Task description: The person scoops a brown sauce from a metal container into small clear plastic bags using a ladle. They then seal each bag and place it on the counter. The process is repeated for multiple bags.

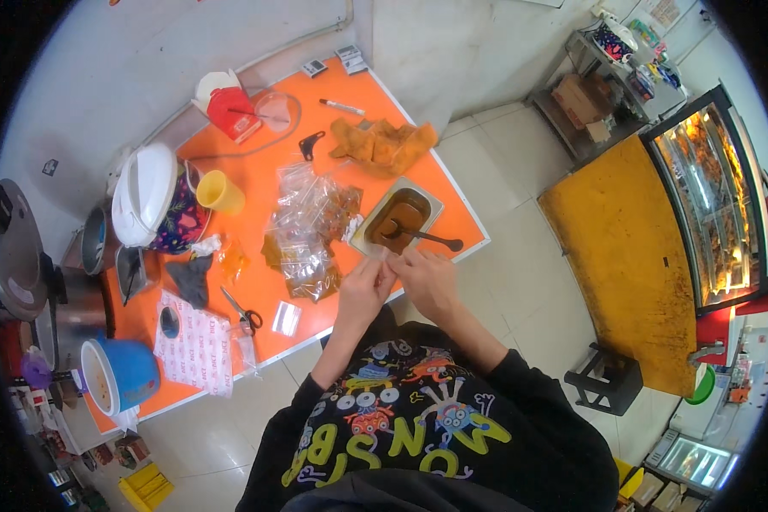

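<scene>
My left hand (366, 287) and my right hand (427, 279) meet at the near edge of a metal food pan (436, 203). Their fingertips pinch a small clear plastic bag (380, 250) between them. Brown sauce (404, 210) fills part of the pan, and a dark ladle (432, 239) rests in it, handle pointing right. Left of the pan lies a heap of clear zip bags (307, 217), several with brown sauce inside. A small stack of flat zip bags (287, 319) lies near the table edge, beside black-handled scissors (251, 319).
Behind the pan is a crumpled orange cloth (384, 146). On the orange table's (320, 320) left side stand a yellow cup (220, 193), a white-lidded food container (144, 195) and a blue bucket (125, 374). A yellow counter (614, 269) and a black stool (605, 381) stand at right.
</scene>
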### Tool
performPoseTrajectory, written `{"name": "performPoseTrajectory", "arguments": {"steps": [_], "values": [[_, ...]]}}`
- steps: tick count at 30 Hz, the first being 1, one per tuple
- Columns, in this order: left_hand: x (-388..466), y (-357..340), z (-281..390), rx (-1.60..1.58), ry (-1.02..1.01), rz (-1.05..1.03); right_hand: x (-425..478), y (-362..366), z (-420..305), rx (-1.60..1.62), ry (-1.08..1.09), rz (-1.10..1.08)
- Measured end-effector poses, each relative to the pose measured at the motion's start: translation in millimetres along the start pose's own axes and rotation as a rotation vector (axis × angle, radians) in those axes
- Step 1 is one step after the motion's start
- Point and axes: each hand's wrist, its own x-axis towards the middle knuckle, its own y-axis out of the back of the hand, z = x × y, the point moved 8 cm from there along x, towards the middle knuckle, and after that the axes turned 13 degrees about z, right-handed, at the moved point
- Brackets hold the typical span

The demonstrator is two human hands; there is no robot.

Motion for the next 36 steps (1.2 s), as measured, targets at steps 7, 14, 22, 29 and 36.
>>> {"name": "performPoseTrajectory", "arguments": {"steps": [7,14,22,29,36], "values": [[34.7,35.4,50.1,0.047,-0.196,0.025,17.0,3.0,20.9,0.134,-0.069,-0.292],[30.3,18.8,31.5,-0.116,-0.242,-0.195,24.9,-2.8,20.3,0.116,-0.099,-0.52],[3.4,21.0,-5.6,-0.12,-0.089,-0.159,46.7,4.7,49.6,0.265,-0.121,-0.196],[-23.8,1.9,12.0,-0.109,-0.046,0.113,12.4,-50.6,93.1,-0.313,-0.186,-0.256],[-73.5,-51.4,27.7,-0.26,-0.322,-0.44,49.5,-26.2,71.7,-0.546,-0.07,-0.437]]}}
